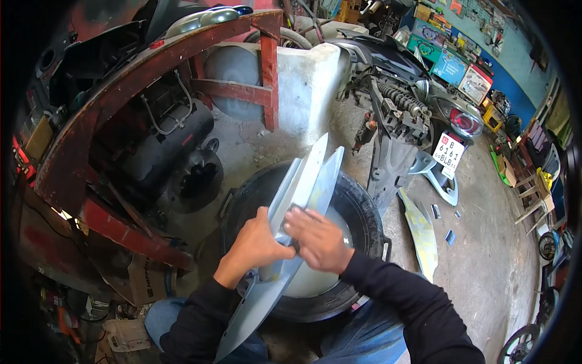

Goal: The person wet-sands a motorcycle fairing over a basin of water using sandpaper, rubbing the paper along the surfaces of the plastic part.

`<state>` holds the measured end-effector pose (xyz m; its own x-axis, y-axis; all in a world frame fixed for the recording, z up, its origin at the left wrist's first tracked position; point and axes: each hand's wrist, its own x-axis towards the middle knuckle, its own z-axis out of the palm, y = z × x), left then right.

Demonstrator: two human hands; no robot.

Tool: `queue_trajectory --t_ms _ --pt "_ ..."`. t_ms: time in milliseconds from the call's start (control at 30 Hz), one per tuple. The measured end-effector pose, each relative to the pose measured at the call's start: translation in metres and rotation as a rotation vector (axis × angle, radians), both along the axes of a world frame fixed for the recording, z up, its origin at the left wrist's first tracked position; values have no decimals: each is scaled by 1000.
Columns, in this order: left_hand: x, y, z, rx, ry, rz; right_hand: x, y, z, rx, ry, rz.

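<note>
A pale blue-grey motorcycle body panel (251,315), long and pointed with a raised white ridge, is held tilted over a black tub (368,212). My left hand (254,249) is closed around its middle, thumb toward the right. Against the ridge presses my right hand (319,238), its fingers bent and close together. A small dark edge shows by those fingers; what it belongs to is mostly hidden. Cloudy whitish water (315,282) lies in the tub below.
Another yellow-patched panel (419,233) and small blue pieces (450,236) lie on the concrete floor to the right. Beyond them stands a partly stripped motorcycle (394,109). A red wooden bench (121,67) with a black compressor tank (176,142) beneath it fills the left.
</note>
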<state>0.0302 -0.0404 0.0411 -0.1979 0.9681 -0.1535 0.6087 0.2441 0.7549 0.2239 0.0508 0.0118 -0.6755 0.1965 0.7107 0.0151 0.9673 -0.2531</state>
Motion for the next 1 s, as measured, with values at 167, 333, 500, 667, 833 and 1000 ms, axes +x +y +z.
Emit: queue_trajectory --t_ms 167,333,500,667,833,1000 --pt "16 7 8 -9 61 7 4 41 -10 -46 0 -168" --pt "14 6 5 6 63 0 -1 57 -6 -16 14 -124" --pt "8 -2 5 31 79 -5 1 0 -7 37 9 15" --pt "18 8 7 -7 80 -20 -6 83 -5 -49 93 -379" --pt "10 6 6 4 66 -7 3 17 -13 49 11 69" --pt "9 2 6 -6 51 7 -10 27 -14 -16 -38 -333"
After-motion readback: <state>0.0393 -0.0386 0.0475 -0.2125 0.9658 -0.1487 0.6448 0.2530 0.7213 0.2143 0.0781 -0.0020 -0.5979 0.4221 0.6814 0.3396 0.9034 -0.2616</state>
